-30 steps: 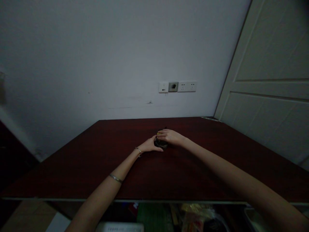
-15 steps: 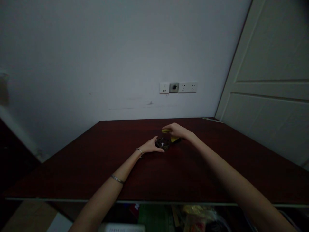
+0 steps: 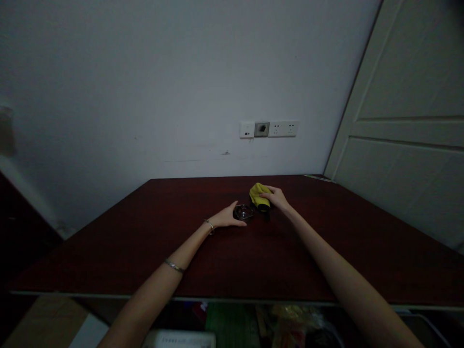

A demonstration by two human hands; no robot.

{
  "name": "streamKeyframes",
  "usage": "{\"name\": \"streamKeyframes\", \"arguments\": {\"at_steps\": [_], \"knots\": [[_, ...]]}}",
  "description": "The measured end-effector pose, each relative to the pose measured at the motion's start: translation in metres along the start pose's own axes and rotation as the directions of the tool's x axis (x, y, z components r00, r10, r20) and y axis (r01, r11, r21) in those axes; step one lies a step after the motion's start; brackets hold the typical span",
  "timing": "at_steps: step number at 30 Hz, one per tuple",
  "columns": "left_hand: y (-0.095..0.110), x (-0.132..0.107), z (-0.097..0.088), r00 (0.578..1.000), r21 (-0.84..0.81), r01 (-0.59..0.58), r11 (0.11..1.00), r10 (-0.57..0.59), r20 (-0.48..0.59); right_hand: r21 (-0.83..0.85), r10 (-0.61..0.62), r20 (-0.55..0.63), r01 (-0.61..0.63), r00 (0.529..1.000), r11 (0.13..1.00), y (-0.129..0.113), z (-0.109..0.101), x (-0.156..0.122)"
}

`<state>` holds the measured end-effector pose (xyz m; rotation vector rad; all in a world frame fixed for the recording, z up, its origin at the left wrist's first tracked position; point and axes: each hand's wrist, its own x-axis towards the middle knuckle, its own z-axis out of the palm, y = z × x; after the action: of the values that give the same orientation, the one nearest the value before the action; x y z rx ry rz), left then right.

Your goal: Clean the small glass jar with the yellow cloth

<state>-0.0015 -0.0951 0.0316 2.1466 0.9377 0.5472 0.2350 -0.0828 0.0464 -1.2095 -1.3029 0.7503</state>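
Observation:
On the dark red tabletop sits a small clear glass dish, round and low like an ashtray. My left hand curves round its left side, thumb at the near edge and fingers at the far edge. Just right of the dish, my right hand grips a crumpled yellow cloth by its right side. A dark patch shows at the cloth's lower end; whether it is a lining, an opening or another thing beneath, I cannot tell.
The wooden tabletop meets a white wall with sockets. A pale panelled door stands at the right. Below the front edge, a shelf holds a green item, a white box and plastic bags.
My right hand has turned and drawn slightly right, and the yellow cloth now stands up in its grip, bunched and more visible. My left hand stays round the glass dish.

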Motion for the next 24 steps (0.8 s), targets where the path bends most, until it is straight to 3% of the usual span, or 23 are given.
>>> {"name": "streamKeyframes", "arguments": {"at_steps": [5, 12, 18, 24], "knots": [[0.01, -0.001, 0.001, 0.998, 0.169, 0.039, 0.985, -0.031, -0.05, 0.026, 0.024, -0.017, -0.023, 1.0, 0.999, -0.005, 0.003, -0.005], [0.019, 0.004, 0.01, 0.983, 0.337, 0.04, 0.941, 0.023, -0.182, 0.03, 0.034, -0.053, -0.032, 0.998, 0.999, -0.004, 0.003, -0.007], [0.026, 0.008, 0.023, 0.973, 0.345, 0.082, 0.935, -0.001, -0.23, 0.023, 0.035, -0.073, -0.034, 0.997, 0.999, -0.005, 0.003, -0.01], [0.03, 0.005, 0.021, 0.963, 0.369, 0.149, 0.917, -0.051, -0.263, 0.011, 0.044, -0.086, -0.043, 0.995, 0.999, -0.005, 0.005, -0.01]]}}
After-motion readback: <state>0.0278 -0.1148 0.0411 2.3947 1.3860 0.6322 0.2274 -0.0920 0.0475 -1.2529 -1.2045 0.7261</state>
